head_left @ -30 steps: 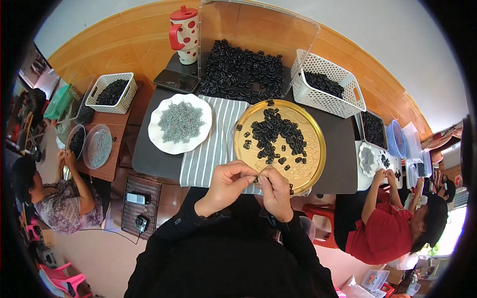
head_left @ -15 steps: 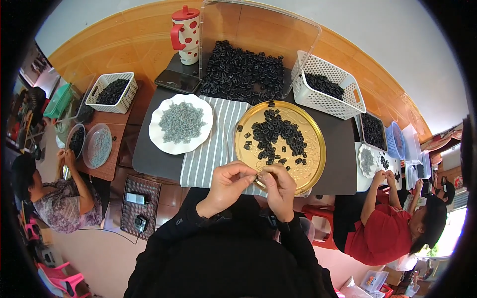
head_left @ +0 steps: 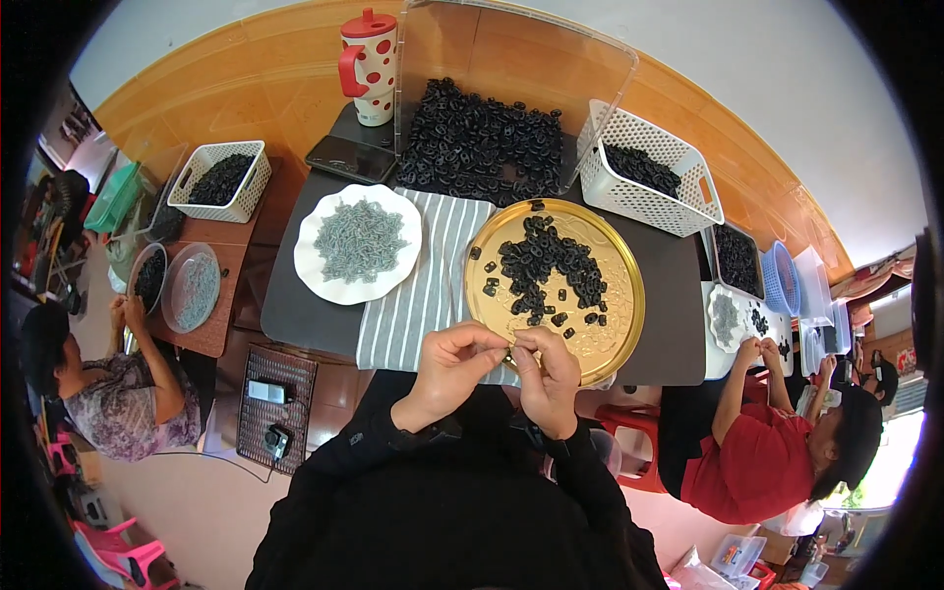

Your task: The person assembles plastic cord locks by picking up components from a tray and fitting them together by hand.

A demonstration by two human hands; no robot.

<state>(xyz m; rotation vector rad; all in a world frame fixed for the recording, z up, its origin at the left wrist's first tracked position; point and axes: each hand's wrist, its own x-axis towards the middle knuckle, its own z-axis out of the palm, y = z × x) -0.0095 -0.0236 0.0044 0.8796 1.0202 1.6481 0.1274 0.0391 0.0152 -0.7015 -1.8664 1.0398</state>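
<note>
My left hand (head_left: 454, 369) and my right hand (head_left: 550, 380) meet over the near edge of a round gold tray (head_left: 619, 339), fingertips pinched close together. Between them shows a small dark piece (head_left: 508, 356), too small and too covered to make out fully. On the tray lies a loose heap of small black plastic parts (head_left: 546, 261), with several strays around it. Left of the tray, a white scalloped plate (head_left: 309, 270) holds a pile of small silvery screws (head_left: 359, 241). A grey striped cloth (head_left: 393, 329) lies under part of the plate and tray.
A clear bin (head_left: 615, 74) full of black parts stands at the back, beside a white perforated basket (head_left: 678, 206). A dotted tumbler (head_left: 374, 74) and a phone (head_left: 349, 160) are at the back left. Co-workers sit at the left (head_left: 128, 393) and right (head_left: 767, 462).
My right hand has shifted slightly left, its thumb and index finger changing position around the small dark piece. My left hand has barely moved.
</note>
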